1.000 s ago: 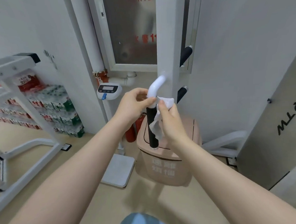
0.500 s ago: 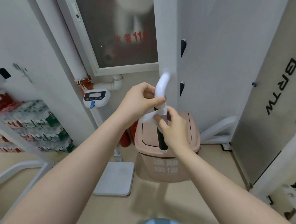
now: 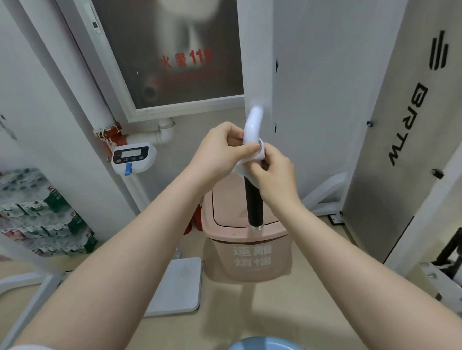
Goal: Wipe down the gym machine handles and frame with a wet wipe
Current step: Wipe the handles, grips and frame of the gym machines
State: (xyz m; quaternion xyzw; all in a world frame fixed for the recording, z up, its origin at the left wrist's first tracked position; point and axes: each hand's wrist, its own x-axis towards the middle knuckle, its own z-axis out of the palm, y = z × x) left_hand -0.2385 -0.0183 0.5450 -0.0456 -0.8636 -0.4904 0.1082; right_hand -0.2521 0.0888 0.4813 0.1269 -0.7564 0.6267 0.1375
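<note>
Your wipe [image 3: 250, 164] sits bunched around the handle [image 3: 254, 200], at the joint where its white bend meets the black grip. Your left hand [image 3: 218, 151] pinches one end of it, your right hand [image 3: 274, 172] the other. It's thin, limp and wet — likely to slide or tear, so hold the bunched part, not a corner. The handle looks rigid — press firmly.

Pink lidded bin [image 3: 246, 257] on beige floor | white scale platform [image 3: 174, 287] just left of bin | scale display [image 3: 134, 158] up-left of bin | stacked bottled water packs [image 3: 36, 214] far left of bin | glass-fronted hydrant cabinet [image 3: 169, 49] on wall above bin
</note>
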